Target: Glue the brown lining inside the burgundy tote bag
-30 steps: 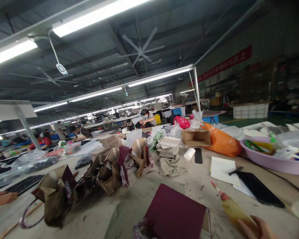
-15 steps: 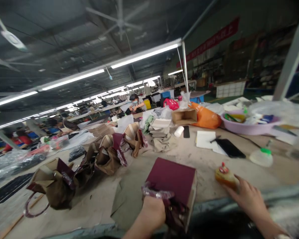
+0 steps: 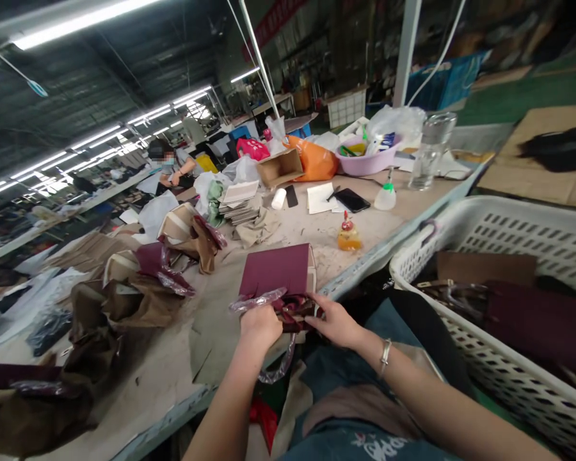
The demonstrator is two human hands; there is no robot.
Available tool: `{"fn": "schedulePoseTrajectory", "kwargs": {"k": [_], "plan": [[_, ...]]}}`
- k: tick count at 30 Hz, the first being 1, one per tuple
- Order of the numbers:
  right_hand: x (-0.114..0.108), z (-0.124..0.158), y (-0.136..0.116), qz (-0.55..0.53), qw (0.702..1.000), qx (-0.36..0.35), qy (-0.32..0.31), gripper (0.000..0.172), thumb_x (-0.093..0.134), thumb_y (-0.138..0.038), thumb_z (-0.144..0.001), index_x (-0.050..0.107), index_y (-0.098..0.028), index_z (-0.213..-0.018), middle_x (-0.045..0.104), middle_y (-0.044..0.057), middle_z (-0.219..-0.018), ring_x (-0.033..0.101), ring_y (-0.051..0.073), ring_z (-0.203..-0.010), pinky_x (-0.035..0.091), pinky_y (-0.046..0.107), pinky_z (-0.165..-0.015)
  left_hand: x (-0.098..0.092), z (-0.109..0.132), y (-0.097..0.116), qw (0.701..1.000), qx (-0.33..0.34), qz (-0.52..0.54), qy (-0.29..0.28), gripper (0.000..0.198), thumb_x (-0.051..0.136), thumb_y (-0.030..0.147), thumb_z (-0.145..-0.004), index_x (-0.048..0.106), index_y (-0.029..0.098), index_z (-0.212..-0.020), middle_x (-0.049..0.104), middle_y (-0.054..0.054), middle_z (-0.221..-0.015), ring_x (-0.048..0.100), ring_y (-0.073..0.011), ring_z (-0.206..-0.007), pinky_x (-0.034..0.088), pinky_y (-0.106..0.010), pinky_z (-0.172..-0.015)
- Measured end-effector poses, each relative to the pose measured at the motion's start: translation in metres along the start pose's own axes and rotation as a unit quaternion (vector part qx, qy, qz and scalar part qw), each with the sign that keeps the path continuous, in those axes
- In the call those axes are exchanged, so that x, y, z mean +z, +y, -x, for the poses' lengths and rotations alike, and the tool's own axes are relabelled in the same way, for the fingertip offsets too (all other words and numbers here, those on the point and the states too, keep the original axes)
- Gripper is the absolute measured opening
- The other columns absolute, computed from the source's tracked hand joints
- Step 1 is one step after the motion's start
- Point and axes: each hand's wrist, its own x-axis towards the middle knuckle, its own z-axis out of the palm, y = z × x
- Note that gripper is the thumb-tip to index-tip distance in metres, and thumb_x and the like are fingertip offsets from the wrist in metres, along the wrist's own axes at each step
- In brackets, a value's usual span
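Observation:
A burgundy handbag (image 3: 276, 269) lies on the table in front of me, its near side hanging by the table edge. My left hand (image 3: 262, 325) is closed around its near end, beside a handle (image 3: 258, 299) wrapped in clear plastic. A second plastic-wrapped handle (image 3: 281, 363) loops down below that hand. My right hand (image 3: 333, 320) holds the bag's near right corner, with thumb and fingers on the dark, crumpled opening. Parts of the fingers are hidden by the bag. A small bottle of amber liquid with a red cap (image 3: 349, 235) stands apart, beyond the bag.
Several unfinished brown and burgundy bags (image 3: 139, 298) line the left. Farther back are a notepad (image 3: 320, 198), a black phone (image 3: 352, 200), a green-capped bottle (image 3: 385, 195) and a lilac basin (image 3: 367, 164). A white basket (image 3: 484, 339) stands right. A person (image 3: 175, 168) sits beyond.
My right hand has left the amber bottle and come to the handbag's near corner. My left hand stays on the bag. The view has turned right, bringing the white basket in.

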Motion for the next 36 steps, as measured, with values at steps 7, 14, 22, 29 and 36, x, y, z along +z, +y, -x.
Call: {"fn": "schedulePoseTrajectory", "kwargs": {"k": [7, 14, 22, 29, 36], "plan": [[0.016, -0.001, -0.021, 0.114, 0.993, 0.010, 0.032, 0.023, 0.047, -0.023, -0.091, 0.068, -0.019, -0.082, 0.069, 0.004, -0.082, 0.063, 0.017, -0.084, 0.046, 0.026, -0.080, 0.000, 0.004, -0.001, 0.995, 0.064, -0.057, 0.049, 0.038, 0.055, 0.042, -0.073, 0.062, 0.016, -0.100, 0.070, -0.018, -0.095, 0.065, -0.0361, -0.089, 0.048, -0.043, -0.076], [0.030, 0.009, -0.066, 0.172, 0.983, 0.046, -0.029, 0.027, 0.055, -0.011, -0.070, 0.056, -0.012, -0.097, 0.064, 0.012, -0.097, 0.059, 0.023, -0.092, 0.044, 0.032, -0.085, 0.005, 0.020, 0.000, 0.990, 0.078, 0.010, 0.120, 0.031, 0.052, 0.026, -0.074, 0.060, 0.017, -0.102, 0.067, -0.014, -0.098, 0.063, -0.0306, -0.091, 0.047, -0.039, -0.078], [0.042, -0.009, -0.047, -0.052, 0.976, 0.201, 0.063, 0.035, 0.056, -0.045, -0.081, 0.048, -0.017, -0.102, 0.065, 0.008, -0.093, 0.063, 0.022, -0.086, 0.046, 0.032, -0.077, 0.031, 0.057, 0.007, 0.947, 0.147, 0.231, 0.167, 0.043, 0.056, 0.018, -0.073, 0.059, 0.012, -0.115, 0.061, -0.014, -0.116, 0.055, -0.0248, -0.110, 0.040, -0.036, -0.100], [0.048, -0.014, -0.029, 0.031, 0.969, 0.220, 0.105, 0.026, 0.062, -0.035, -0.078, 0.049, -0.017, -0.093, 0.067, 0.011, -0.087, 0.065, 0.024, -0.084, 0.046, 0.031, -0.072, 0.063, 0.055, 0.009, 0.745, 0.068, 0.654, 0.109, 0.022, 0.057, 0.013, -0.069, 0.068, 0.017, -0.088, 0.071, -0.007, -0.093, 0.064, -0.0212, -0.093, 0.047, -0.038, -0.092], [0.046, -0.007, -0.016, 0.014, 0.983, 0.145, 0.108, 0.017, 0.051, -0.033, -0.082, 0.056, -0.017, -0.085, 0.067, 0.007, -0.077, 0.063, 0.022, -0.075, 0.047, 0.030, -0.069, 0.070, 0.088, -0.038, 0.545, -0.126, 0.796, -0.232, 0.024, 0.066, 0.030, -0.074, 0.068, 0.008, -0.083, 0.068, -0.008, -0.067, 0.067, -0.0192, -0.062, 0.051, -0.025, -0.057]]}}
